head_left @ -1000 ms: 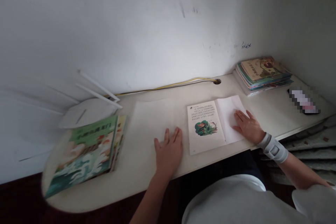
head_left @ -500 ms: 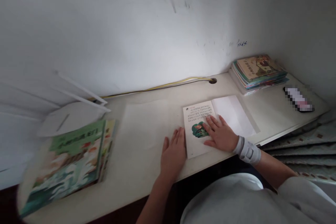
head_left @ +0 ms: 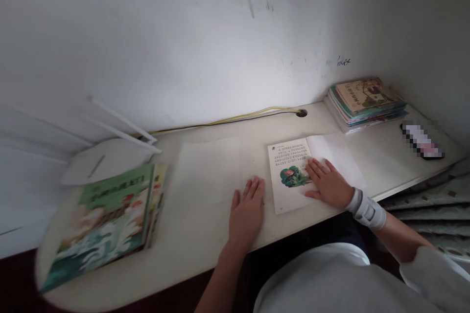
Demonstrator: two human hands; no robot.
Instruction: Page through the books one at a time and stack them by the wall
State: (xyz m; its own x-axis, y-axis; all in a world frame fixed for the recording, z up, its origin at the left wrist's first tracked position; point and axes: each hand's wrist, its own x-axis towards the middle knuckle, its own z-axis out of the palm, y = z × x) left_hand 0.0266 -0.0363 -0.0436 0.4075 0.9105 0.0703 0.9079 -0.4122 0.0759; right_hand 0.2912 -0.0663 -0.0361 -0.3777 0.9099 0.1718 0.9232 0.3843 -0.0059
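The left hand (head_left: 246, 212) lies palm down on the bench (head_left: 191, 264), laid out flat with the fingers extended and pointing away from the body. Its outermost finger stands a little apart while the others run close together, and it has hold of nothing. The forearm comes up behind it from the near edge, bare and slightly slanted.

The right hand (head_left: 330, 186) is spread flat as well, palm down, over the booklet (head_left: 288, 198). Its forearm reaches in from the lower right, so the fingers angle forward and to the left. The thumb is set well off from the fingers and closer to the body. The hand rests on the paper without gripping it, fingertips beside the green picture on the printed page. A pale grey band (head_left: 367, 209) circles its wrist.

The booklet lies unfolded beneath the right hand and just beside the left hand, on the latter's right, not touching it. Its plain white page (head_left: 336, 149) extends beyond and to the right of the right hand's fingers.

Ahead and to the right of the right hand sits a stack of books (head_left: 370, 95); a blurred-out phone (head_left: 422, 142) lies farther to its right. Well to the left of the left hand is a green-topped picture book (head_left: 113, 217), with a white device (head_left: 106, 156) beyond it. Yellow and black cables (head_left: 257, 111) run along the wall, ahead of both hands.
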